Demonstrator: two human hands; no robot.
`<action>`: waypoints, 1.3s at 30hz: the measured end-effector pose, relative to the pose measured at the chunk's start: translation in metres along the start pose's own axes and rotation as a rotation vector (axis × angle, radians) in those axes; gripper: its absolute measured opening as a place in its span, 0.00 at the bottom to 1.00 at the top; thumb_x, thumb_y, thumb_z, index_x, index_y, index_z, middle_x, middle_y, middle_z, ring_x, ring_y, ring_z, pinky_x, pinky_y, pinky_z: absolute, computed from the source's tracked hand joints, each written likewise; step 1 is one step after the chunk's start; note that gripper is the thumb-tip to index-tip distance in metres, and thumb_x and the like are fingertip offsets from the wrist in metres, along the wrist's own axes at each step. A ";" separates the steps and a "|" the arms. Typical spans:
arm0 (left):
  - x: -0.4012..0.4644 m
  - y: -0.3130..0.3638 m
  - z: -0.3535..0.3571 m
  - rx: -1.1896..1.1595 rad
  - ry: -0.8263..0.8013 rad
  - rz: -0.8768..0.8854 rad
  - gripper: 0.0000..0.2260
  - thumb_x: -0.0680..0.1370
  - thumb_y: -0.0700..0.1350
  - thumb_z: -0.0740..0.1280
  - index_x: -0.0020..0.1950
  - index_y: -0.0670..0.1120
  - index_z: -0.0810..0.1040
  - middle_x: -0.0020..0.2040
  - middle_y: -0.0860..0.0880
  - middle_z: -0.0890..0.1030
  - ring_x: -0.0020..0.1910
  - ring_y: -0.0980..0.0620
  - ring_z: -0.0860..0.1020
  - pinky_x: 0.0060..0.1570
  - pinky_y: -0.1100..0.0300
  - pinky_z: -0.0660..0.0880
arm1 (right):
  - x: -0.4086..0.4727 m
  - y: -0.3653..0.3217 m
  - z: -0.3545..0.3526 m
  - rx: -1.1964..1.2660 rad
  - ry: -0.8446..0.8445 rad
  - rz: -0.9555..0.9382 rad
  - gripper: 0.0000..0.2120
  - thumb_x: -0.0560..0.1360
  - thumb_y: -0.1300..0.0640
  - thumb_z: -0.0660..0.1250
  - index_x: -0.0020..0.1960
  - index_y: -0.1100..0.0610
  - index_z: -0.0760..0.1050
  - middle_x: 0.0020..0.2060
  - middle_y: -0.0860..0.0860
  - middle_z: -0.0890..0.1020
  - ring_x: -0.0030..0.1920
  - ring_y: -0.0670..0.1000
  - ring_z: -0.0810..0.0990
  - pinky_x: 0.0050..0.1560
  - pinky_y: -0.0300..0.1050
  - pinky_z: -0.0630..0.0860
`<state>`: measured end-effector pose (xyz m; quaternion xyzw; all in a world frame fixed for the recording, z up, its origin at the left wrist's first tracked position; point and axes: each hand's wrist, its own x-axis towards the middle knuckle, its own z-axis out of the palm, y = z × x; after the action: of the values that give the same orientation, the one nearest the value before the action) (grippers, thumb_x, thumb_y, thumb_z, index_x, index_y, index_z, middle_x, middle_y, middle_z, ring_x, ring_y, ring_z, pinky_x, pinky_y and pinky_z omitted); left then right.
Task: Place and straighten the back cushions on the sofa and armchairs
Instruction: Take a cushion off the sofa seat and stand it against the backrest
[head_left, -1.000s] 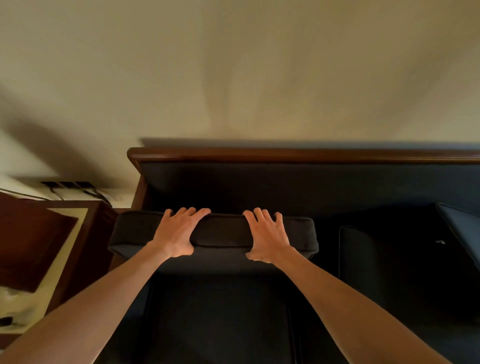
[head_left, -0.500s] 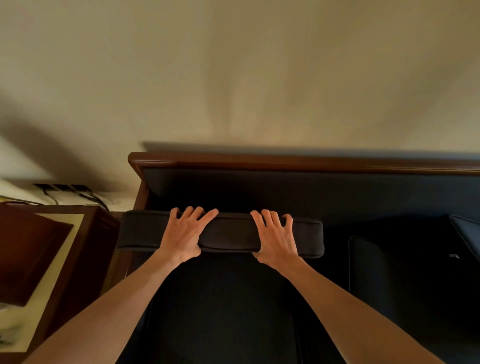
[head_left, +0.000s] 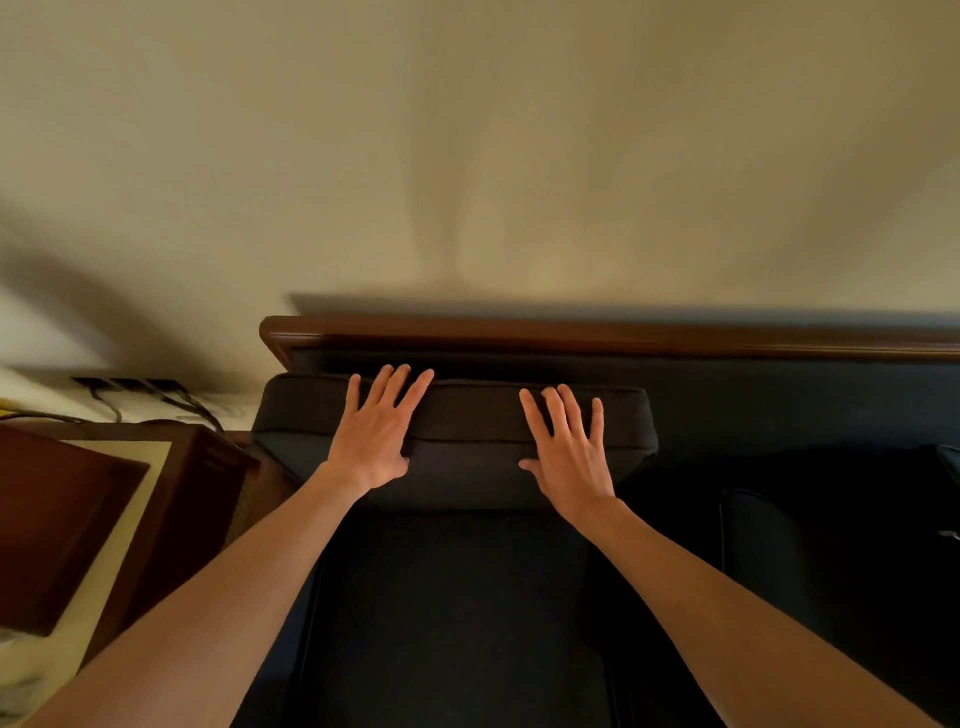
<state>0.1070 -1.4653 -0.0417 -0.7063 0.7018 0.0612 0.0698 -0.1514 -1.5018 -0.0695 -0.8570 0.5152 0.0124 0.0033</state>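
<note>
Against the sofa's (head_left: 779, 410) padded back at its left end, dark back cushion (head_left: 467, 436) standing upright, left hand (head_left: 375, 435) and right hand (head_left: 570, 451) pressing flat on it, fingers straight and spread, gripping nothing, wooden side table (head_left: 171, 499) sitting beside.

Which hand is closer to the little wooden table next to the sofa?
Left. The left hand presses flat on the back cushion near its table-side end, nearer the wooden side table. The right hand presses the same cushion farther along, away from the table.
</note>
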 end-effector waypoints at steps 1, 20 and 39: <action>0.001 0.000 0.001 -0.011 0.004 -0.013 0.55 0.69 0.50 0.77 0.79 0.54 0.36 0.80 0.46 0.46 0.79 0.44 0.43 0.75 0.39 0.46 | 0.005 0.000 0.000 -0.001 -0.008 0.001 0.48 0.69 0.45 0.76 0.80 0.54 0.53 0.74 0.59 0.65 0.76 0.62 0.60 0.72 0.69 0.54; 0.044 0.026 -0.017 -0.061 -0.082 -0.193 0.53 0.65 0.51 0.79 0.79 0.54 0.45 0.78 0.41 0.51 0.76 0.35 0.52 0.71 0.34 0.56 | 0.066 0.025 -0.013 0.118 -0.220 -0.102 0.36 0.82 0.49 0.60 0.80 0.49 0.39 0.80 0.51 0.45 0.79 0.55 0.39 0.76 0.63 0.42; 0.056 -0.019 -0.015 0.029 -0.093 -0.081 0.51 0.63 0.56 0.80 0.78 0.56 0.53 0.75 0.50 0.64 0.75 0.44 0.58 0.67 0.32 0.59 | 0.048 0.035 -0.004 0.095 -0.173 -0.096 0.42 0.79 0.48 0.63 0.79 0.43 0.35 0.80 0.48 0.41 0.79 0.53 0.39 0.75 0.67 0.44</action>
<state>0.1264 -1.5229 -0.0374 -0.7293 0.6696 0.0810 0.1149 -0.1601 -1.5603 -0.0659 -0.8752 0.4715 0.0619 0.0890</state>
